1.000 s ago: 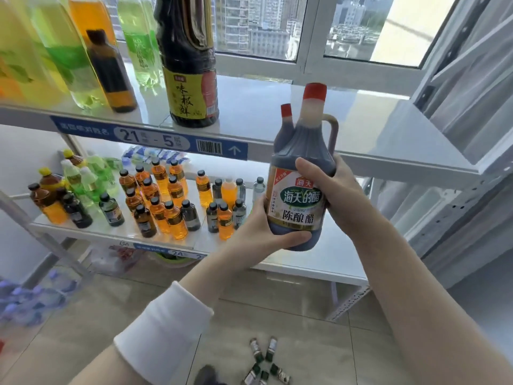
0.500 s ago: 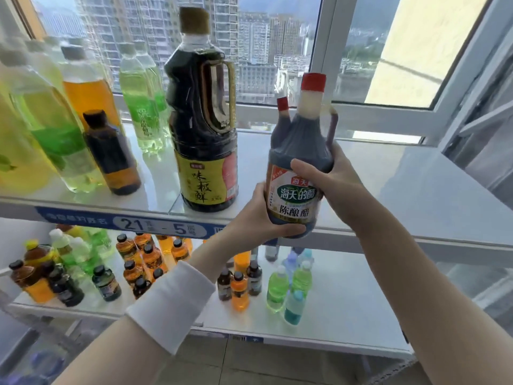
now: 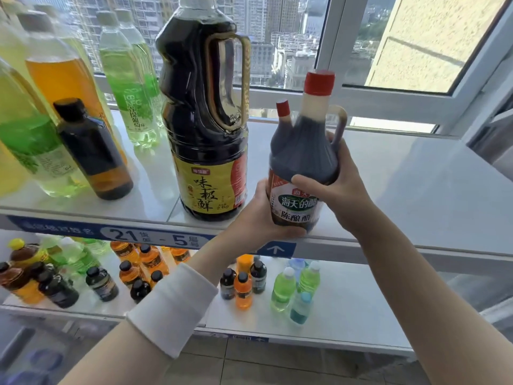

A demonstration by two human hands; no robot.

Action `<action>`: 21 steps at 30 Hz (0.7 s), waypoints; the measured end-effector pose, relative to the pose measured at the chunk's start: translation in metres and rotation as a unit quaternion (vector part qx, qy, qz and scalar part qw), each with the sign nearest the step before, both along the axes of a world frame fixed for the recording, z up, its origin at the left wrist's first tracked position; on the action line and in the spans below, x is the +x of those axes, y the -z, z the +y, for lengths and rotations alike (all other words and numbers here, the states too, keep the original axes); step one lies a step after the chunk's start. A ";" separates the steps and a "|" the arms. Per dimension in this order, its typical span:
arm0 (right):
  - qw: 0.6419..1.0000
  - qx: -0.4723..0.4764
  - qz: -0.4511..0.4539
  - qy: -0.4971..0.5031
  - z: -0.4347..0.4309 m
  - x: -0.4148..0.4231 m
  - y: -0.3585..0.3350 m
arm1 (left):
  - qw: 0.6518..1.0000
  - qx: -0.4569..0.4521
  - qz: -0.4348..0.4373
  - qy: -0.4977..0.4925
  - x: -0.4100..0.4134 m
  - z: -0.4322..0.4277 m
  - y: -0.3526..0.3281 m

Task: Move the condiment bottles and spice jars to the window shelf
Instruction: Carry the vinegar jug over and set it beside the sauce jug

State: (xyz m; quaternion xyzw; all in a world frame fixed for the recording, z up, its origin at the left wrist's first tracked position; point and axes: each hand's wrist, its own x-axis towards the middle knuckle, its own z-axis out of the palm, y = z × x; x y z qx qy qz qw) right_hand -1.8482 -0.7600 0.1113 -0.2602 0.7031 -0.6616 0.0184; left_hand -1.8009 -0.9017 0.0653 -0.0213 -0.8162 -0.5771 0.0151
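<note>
Red-capped and full of dark brown liquid, the vinegar bottle point(image 3: 302, 154) stands roughly upright between both hands at the front edge of the window shelf point(image 3: 416, 190), just to the right of a tall soy sauce bottle point(image 3: 205, 120). The left hand point(image 3: 261, 215) cups the bottle low down, its fingers curled under the base and around the label's left side. The right hand point(image 3: 341, 187) wraps the body from the right, with the thumb lying across the front above the label and the fingers out of sight behind. Both hands hold it firmly. Whether the base touches the shelf I cannot tell, because the left hand covers it. A smaller red cap point(image 3: 283, 107) shows just left of the bottle's neck (same bottle or another behind it, I cannot say).

Further left on the window shelf are a small dark bottle point(image 3: 91, 151), an orange drink bottle point(image 3: 61, 76) and pale green drink bottles point(image 3: 125, 87). A blue label strip point(image 3: 133, 236) runs along the shelf's front edge. Below, the lower shelf point(image 3: 347, 315) carries many small bottles in orange, dark and green. A white cuff point(image 3: 172, 307) circles the left forearm.
</note>
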 end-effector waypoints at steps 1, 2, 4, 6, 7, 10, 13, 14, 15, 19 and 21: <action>1.000 0.001 0.004 0.000 -0.001 -0.002 0.001 | 1.000 -0.006 0.005 -0.010 0.000 0.000 0.000; 1.000 0.000 0.006 -0.001 -0.003 -0.003 0.001 | 0.999 -0.012 0.014 -0.026 0.000 0.000 0.002; 1.000 -0.004 0.008 -0.004 -0.007 -0.006 0.002 | 0.997 -0.007 0.036 -0.068 0.004 0.001 0.007; 1.000 -0.002 0.013 -0.007 -0.012 -0.008 0.003 | 0.993 -0.005 0.052 -0.108 0.015 0.001 0.012; 1.000 -0.002 0.015 -0.009 -0.014 -0.009 0.003 | 0.990 -0.009 0.061 -0.124 0.022 -0.001 0.013; 1.000 -0.006 0.021 -0.017 -0.021 -0.012 0.004 | 0.982 -0.035 0.095 -0.157 0.042 -0.006 0.017; 1.000 -0.007 0.023 -0.020 -0.026 -0.013 0.005 | 0.979 -0.051 0.106 -0.164 0.052 -0.008 0.018; 0.999 -0.007 0.025 -0.022 -0.028 -0.013 0.005 | 0.979 -0.055 0.106 -0.166 0.052 -0.009 0.019; 0.999 -0.008 0.026 -0.024 -0.030 -0.013 0.005 | 0.978 -0.060 0.104 -0.171 0.053 -0.010 0.019; 0.999 -0.011 0.033 -0.025 -0.035 -0.012 0.006 | 0.969 -0.074 0.130 -0.198 0.055 -0.014 0.019; 0.999 -0.014 0.034 -0.026 -0.035 -0.012 0.006 | 0.963 -0.081 0.153 -0.207 0.055 -0.015 0.021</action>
